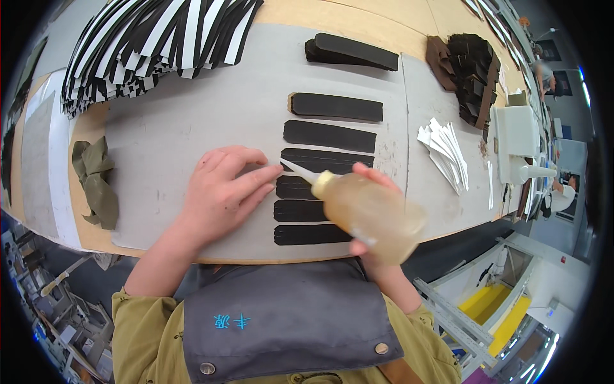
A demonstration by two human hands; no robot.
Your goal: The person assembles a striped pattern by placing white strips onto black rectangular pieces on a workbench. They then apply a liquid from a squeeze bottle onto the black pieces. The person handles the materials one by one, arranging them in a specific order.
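My right hand [378, 175] is wrapped round a translucent squeeze bottle [374, 217] of amber liquid, tilted so its pale nozzle points left. The nozzle tip is over the left end of a black strip [348, 157] that bears thin lengthwise lines. My left hand [227, 182] has its fingers stretched out, with the fingertips by that same end. Below lie more black strips, among them a lined strip [294, 187] and a plainer strip [300, 235], partly hidden by the bottle. Above are another flat strip [329, 136] and a thicker black piece [336, 107].
A stack of black strips [352, 51] lies farther back. Many black and white strips [160, 45] fill the far left, with an olive cloth piece [96, 182] nearer. To the right are white strips [444, 153], a dark brown bundle [473, 77] and a white container [517, 131].
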